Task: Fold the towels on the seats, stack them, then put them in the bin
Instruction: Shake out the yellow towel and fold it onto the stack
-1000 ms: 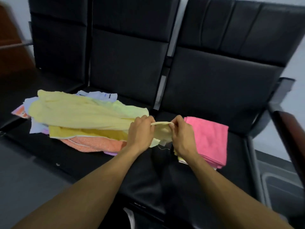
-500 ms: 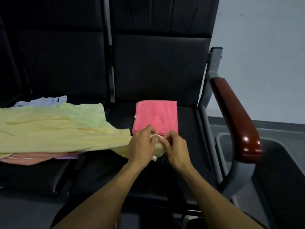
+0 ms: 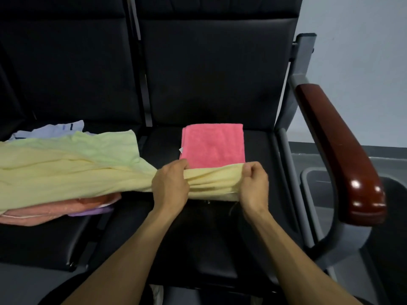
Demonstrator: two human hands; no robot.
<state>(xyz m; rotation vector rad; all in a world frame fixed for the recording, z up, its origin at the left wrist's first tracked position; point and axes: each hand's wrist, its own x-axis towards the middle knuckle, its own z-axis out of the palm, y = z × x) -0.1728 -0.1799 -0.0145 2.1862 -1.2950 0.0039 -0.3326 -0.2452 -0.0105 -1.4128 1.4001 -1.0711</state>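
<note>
Yellow towel (image 3: 66,170) stretched over the seat (image 3: 259,150), one edge gripped by 2 hands: left hand (image 3: 170,188) and right hand (image 3: 253,186). Behind, touching it, folded pink towel (image 3: 212,146). Left, a pile of towels (image 3: 55,208) (unfolded). Right, armrest (image 3: 339,155), bin (image 3: 317,186).

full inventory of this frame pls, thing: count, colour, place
yellow towel: 1, pale yellow, draped from the left seat pile across to the right seat, one end held by both hands
pink towel: 1, pink, folded flat on the right seat, behind the hands
towel pile: several, peach, purple, pale blue, on the left seat under the yellow towel
seats: at least 2, black, side by side
armrest: 1, dark red-brown, right end of the seats
bin: 1, grey, on the floor right of the seats
left hand: 1, grip on the yellow towel
right hand: 1, grip on the yellow towel's end
</note>
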